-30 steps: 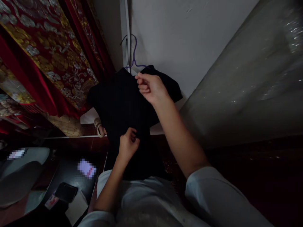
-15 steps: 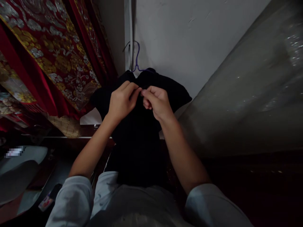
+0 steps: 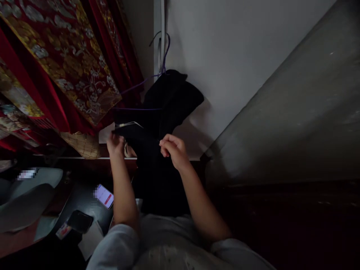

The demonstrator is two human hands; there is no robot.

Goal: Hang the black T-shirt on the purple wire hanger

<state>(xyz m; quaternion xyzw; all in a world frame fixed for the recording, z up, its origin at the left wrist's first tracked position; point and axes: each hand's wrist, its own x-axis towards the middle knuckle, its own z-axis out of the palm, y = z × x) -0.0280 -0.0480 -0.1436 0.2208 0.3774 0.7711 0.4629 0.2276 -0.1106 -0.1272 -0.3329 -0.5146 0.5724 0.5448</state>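
A black garment (image 3: 177,99) hangs partly on a purple wire hanger (image 3: 165,60) against the wall. Its right shoulder still covers the hanger, while the hanger's left arm and lower bar are bare. My left hand (image 3: 115,144), fingers curled, is at the garment's left side, which is drawn out away from the hanger. Near that hand runs a thin whitish strip (image 3: 129,123) along the cloth. My right hand (image 3: 173,150) pinches the garment's front edge near its middle. Dark cloth hides much detail.
Red cloth with gold and silver embroidery (image 3: 84,67) hangs at the left. Lower left are a lit phone (image 3: 104,196), a dark phone (image 3: 80,221) and a grey chair (image 3: 25,206). A large plastic-covered surface (image 3: 281,123) leans at the right.
My hands were together at the garment's upper front; now they are apart and lower, the left further left. The garment's left shoulder has come off the hanger.
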